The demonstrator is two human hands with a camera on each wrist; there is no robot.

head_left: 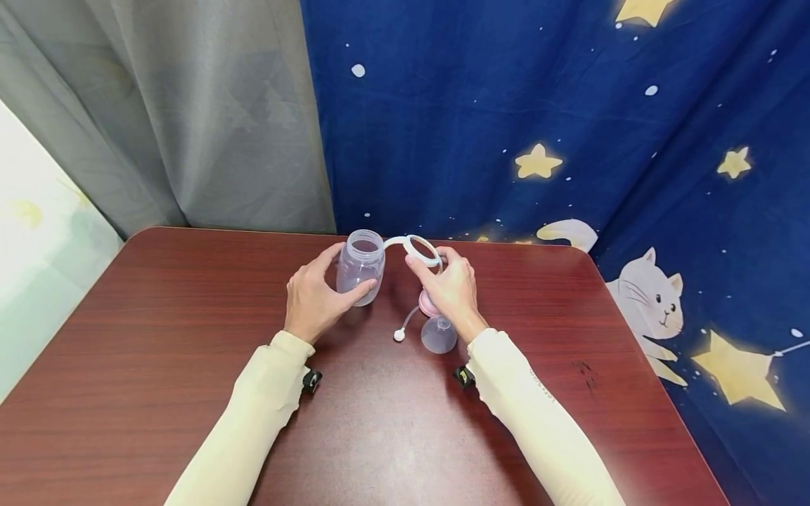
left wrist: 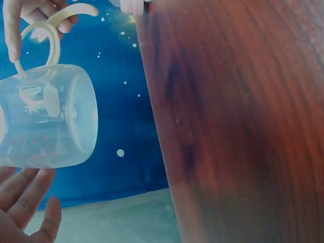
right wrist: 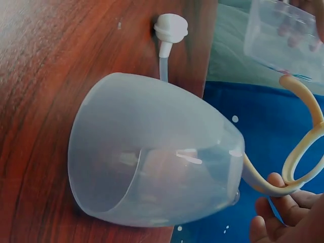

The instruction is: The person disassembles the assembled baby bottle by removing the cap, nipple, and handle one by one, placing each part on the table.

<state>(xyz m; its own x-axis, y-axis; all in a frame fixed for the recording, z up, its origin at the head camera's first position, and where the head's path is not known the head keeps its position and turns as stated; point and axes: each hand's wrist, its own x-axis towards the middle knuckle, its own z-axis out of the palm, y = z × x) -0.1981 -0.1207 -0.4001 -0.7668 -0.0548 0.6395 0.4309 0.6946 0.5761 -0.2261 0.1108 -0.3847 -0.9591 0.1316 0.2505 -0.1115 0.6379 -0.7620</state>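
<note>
A clear, wide-mouthed baby bottle (head_left: 361, 275) is in my left hand (head_left: 314, 299), thumb in front and fingers behind; its open neck faces up. Faint red marks show on its wall (left wrist: 38, 144) in the left wrist view. My right hand (head_left: 454, 284) pinches a cream-white ring with two curved handles (head_left: 395, 241), just right of the bottle. One handle tip comes close to the bottle; I cannot tell if they touch. Below the right hand lie a pink lid (head_left: 428, 304), partly hidden, a clear dome cap (head_left: 439, 337) and a straw with a white weighted end (head_left: 399, 336).
The reddish-brown wooden table (head_left: 367, 422) has its far edge just behind the bottle. A blue star-patterned curtain (head_left: 443, 126) and a grey curtain (head_left: 240, 140) hang behind it. A dark smudge (head_left: 585, 374) marks the tabletop at the right.
</note>
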